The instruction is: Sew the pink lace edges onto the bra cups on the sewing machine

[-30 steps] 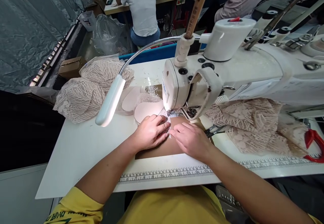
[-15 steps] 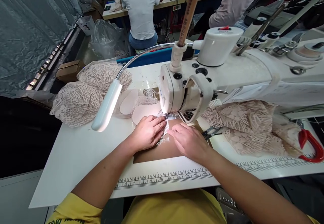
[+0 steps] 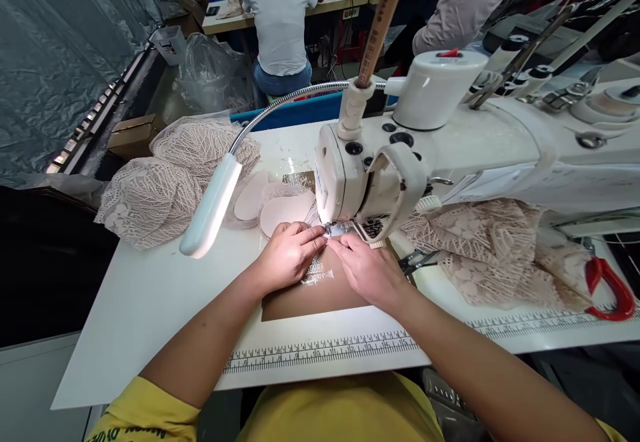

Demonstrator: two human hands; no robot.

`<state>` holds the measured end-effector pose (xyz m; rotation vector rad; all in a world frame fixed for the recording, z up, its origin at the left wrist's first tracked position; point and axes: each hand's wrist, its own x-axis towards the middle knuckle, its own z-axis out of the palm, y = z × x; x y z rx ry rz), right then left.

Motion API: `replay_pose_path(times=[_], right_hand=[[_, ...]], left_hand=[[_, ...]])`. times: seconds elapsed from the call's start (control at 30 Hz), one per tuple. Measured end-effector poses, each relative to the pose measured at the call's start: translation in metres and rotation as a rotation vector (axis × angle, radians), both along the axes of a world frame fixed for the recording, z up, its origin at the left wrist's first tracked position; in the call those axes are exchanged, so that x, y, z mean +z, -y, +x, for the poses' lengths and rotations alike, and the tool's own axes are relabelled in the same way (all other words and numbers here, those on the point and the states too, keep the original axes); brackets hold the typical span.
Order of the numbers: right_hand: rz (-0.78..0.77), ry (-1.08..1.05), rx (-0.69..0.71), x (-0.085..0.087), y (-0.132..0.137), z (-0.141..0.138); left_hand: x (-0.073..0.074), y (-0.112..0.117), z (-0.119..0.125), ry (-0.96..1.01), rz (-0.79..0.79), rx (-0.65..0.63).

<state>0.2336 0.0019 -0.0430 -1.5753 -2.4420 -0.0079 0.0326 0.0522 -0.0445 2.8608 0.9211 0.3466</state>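
Just below the head of the white sewing machine point(image 3: 343, 175), near the center of the frame, a pale lace piece point(image 3: 313, 214) lies at the presser foot point(image 3: 329, 229), beside a pale cup-shaped pad point(image 3: 286, 215). Over the last 1 second the right hand point(image 3: 373, 270) has moved up toward the foot; its thumb and forefinger look pinched together on the lace edge, their tips now right beside those of the left hand point(image 3: 287, 259). On that hand the fingers lie close together, pressing down; whether they also grip, I cannot tell. The lace that showed between the 2 hands is mostly out of sight, and more of the shiny patch point(image 3: 315, 273) on the brown board point(image 3: 300, 305) is bared. That suggests the handling has become close guiding right at the foot. Farther out, black scissors point(image 3: 417, 262) rest right of center, with lace heaps at left point(image 3: 155, 195) and right point(image 3: 495, 242) on the white table point(image 3: 150, 295).
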Motion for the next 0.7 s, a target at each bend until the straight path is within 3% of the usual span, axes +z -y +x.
replay_pose_path(times=[0.53,0.7], right_hand=[[-0.009,-0.026,0.008,-0.001,-0.002,0.001],[-0.004,-0.049,-0.001,-0.002,-0.003,0.003]], left_hand=[[0.003,-0.004,0.002,-0.026,0.059,0.068],[0.017,0.003,0.001,-0.110,0.047,0.120]])
